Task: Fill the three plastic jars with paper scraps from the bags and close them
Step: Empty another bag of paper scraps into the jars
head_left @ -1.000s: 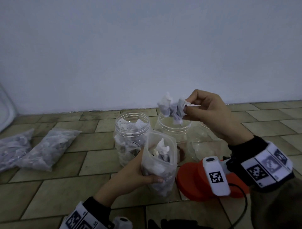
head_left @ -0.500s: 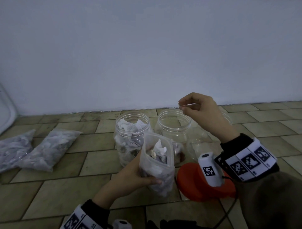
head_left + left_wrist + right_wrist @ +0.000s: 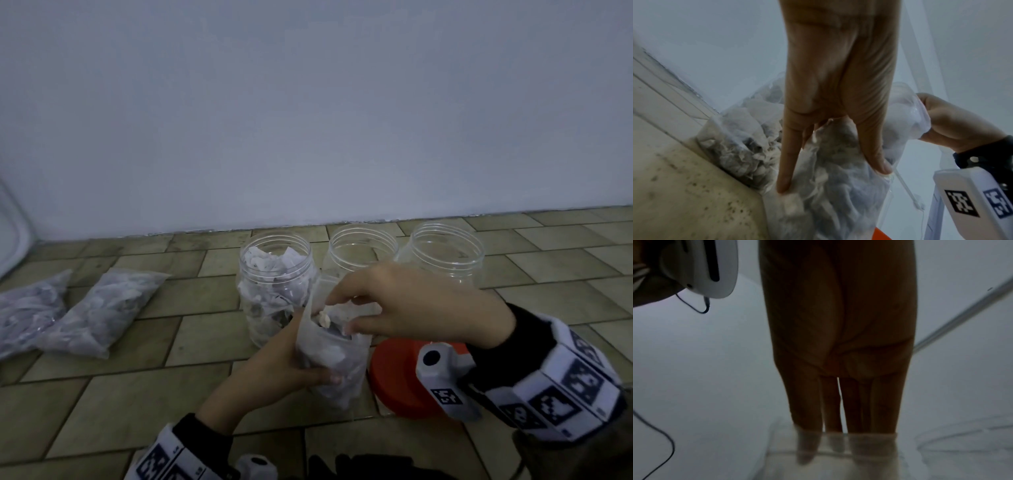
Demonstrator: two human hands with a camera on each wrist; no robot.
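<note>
Three clear plastic jars stand open in a row by the wall. The left jar (image 3: 274, 284) is stuffed with paper scraps; the middle jar (image 3: 362, 245) and right jar (image 3: 448, 251) show bare upper walls, their lower parts hidden by my right hand. My left hand (image 3: 318, 370) grips an open clear bag of scraps (image 3: 334, 356) upright in front of the jars; the left wrist view shows its fingers (image 3: 785, 178) wrapped round the bag (image 3: 830, 186). My right hand (image 3: 346, 315) reaches into the bag's mouth. Its straight fingers (image 3: 807, 402) go down behind the plastic.
Orange lids (image 3: 394, 387) lie on the tiled floor (image 3: 137, 411) right of the bag, under my right wrist. Two more filled bags (image 3: 102, 308) lie flat at the left. A pale wall (image 3: 308, 120) runs just behind the jars.
My right hand held a clump of scraps over the middle jar, then was empty above it. It has now come down and toward me into the bag's mouth. My left hand kept holding the bag.
</note>
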